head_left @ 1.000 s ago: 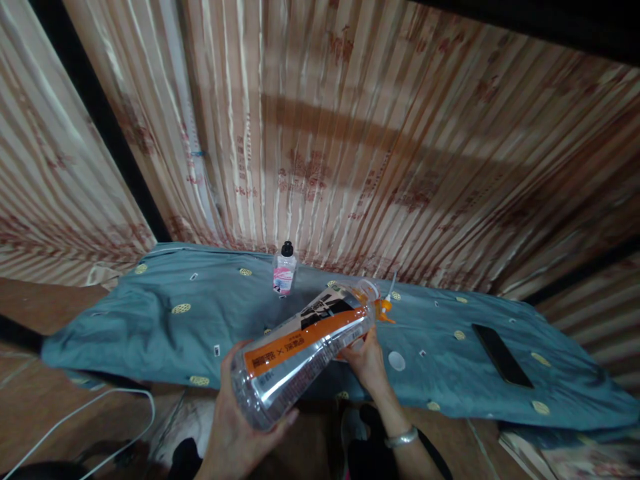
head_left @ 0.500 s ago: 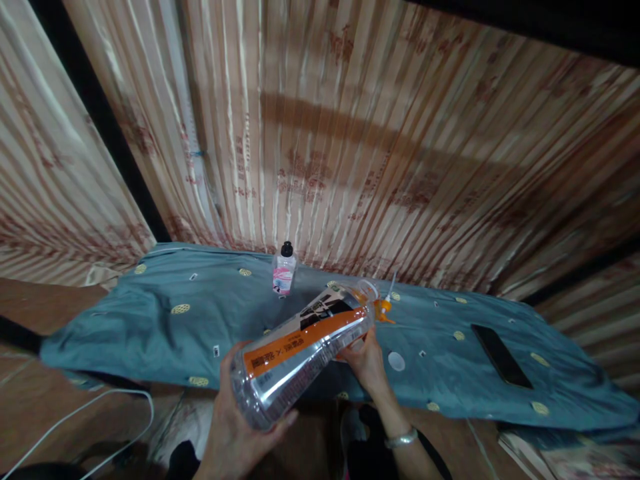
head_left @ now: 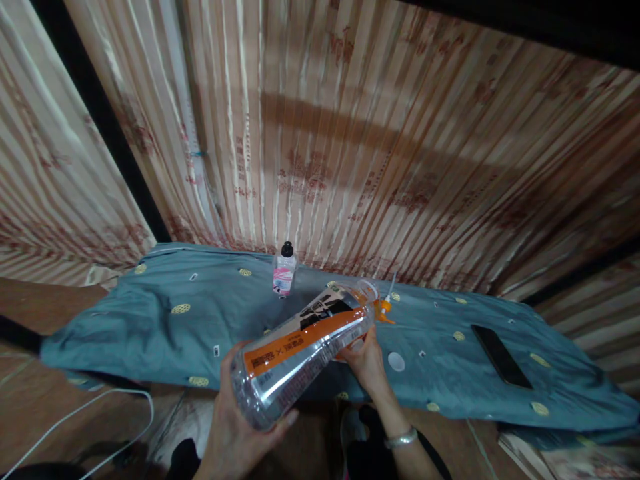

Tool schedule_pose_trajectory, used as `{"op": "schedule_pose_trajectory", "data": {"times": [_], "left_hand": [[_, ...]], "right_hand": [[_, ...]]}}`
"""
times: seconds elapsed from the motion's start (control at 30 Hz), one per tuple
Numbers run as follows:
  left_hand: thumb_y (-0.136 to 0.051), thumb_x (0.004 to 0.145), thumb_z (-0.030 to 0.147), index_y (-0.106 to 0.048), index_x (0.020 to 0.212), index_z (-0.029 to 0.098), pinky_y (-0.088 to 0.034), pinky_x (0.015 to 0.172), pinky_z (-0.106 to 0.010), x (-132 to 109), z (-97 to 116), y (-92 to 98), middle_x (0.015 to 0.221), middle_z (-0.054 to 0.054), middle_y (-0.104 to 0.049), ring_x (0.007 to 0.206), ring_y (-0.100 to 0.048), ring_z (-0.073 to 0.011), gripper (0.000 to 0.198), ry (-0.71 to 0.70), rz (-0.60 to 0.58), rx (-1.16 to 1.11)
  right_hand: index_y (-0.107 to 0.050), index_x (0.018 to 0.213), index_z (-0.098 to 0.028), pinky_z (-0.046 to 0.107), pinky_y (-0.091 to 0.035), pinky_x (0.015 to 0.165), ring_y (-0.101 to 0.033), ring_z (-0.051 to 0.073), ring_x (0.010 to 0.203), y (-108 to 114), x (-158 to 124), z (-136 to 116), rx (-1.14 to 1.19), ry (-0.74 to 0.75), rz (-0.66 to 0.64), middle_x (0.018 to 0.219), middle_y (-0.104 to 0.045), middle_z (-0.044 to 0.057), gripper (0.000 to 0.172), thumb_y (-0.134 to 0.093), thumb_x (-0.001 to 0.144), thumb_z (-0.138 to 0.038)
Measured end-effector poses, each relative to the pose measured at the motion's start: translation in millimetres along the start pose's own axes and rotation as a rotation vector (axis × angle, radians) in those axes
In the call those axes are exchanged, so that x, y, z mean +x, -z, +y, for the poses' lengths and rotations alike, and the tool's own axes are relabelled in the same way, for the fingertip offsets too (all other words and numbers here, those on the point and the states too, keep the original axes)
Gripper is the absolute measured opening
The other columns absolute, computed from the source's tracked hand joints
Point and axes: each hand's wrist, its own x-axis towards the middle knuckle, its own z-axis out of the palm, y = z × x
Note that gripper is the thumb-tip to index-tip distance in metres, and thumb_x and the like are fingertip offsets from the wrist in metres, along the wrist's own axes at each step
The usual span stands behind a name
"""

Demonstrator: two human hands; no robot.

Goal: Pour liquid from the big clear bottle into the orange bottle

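A large clear plastic bottle (head_left: 305,353) with an orange, black and silver label lies tilted across the middle of the view, its neck toward the upper right. My left hand (head_left: 240,420) is wrapped round its base, thumb underneath. Near the neck end, my right hand (head_left: 365,363) closes on the bottle from below; its fingertips are partly hidden. Just beyond the neck, an orange pump head (head_left: 384,309) with a clear tube rests on the cloth. A small clear bottle (head_left: 283,275) with a black cap and pink label stands behind the large one.
The blue-green patterned cloth (head_left: 125,320) covers a bed-like surface. On it lie a white round disc (head_left: 397,361) and a black phone (head_left: 501,356). Striped curtains (head_left: 310,133) hang behind, with dark poles (head_left: 100,113). A white cable (head_left: 115,392) loops at lower left.
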Motion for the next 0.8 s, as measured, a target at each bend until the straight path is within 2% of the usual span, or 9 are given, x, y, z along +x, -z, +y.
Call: {"op": "schedule_pose_trajectory", "data": {"times": [0.2,0.37,0.63,0.8], "left_hand": [[-0.107,0.072,0.048,-0.067,0.156,0.048,-0.068,0.122,-0.079,-2,1,-1.3,0.133,-0.002,-0.093,0.125,-0.090,-0.0474,0.093,0.005,-0.018,-0.030],[-0.107,0.068,0.046,-0.068,0.155,0.045,-0.069,0.122,-0.077,-2,0,-1.4,0.135,-0.003,-0.092,0.126,-0.089,-0.0481,0.095,0.010,-0.006,-0.031],[-0.103,0.073,0.045,-0.063,0.158,0.051,-0.066,0.126,-0.076,-4,1,-2.2,0.135,0.003,-0.091,0.128,-0.089,-0.0441,0.094,-0.012,-0.028,-0.004],[-0.104,0.070,0.041,-0.062,0.158,0.046,-0.064,0.129,-0.075,-4,6,-2.5,0.136,-0.001,-0.091,0.129,-0.088,-0.0454,0.097,0.042,-0.029,-0.033]], "right_hand": [[-0.066,0.136,-0.024,0.047,-0.074,0.100,-0.093,0.043,0.116,-3,-1,2,0.020,-0.002,0.009,0.114,-0.093,0.011,0.079,-0.096,0.066,-0.047],[-0.065,0.137,-0.023,0.047,-0.073,0.099,-0.092,0.042,0.113,-2,0,3,0.010,-0.006,-0.005,0.114,-0.092,0.011,0.081,-0.095,0.066,-0.050],[-0.065,0.136,-0.024,0.046,-0.074,0.097,-0.093,0.043,0.113,-5,0,8,-0.012,0.013,0.024,0.113,-0.092,0.012,0.079,-0.094,0.068,-0.052],[-0.066,0.135,-0.025,0.047,-0.074,0.097,-0.093,0.043,0.112,-7,3,13,0.039,0.014,0.045,0.115,-0.093,0.012,0.082,-0.095,0.063,-0.053]]}}
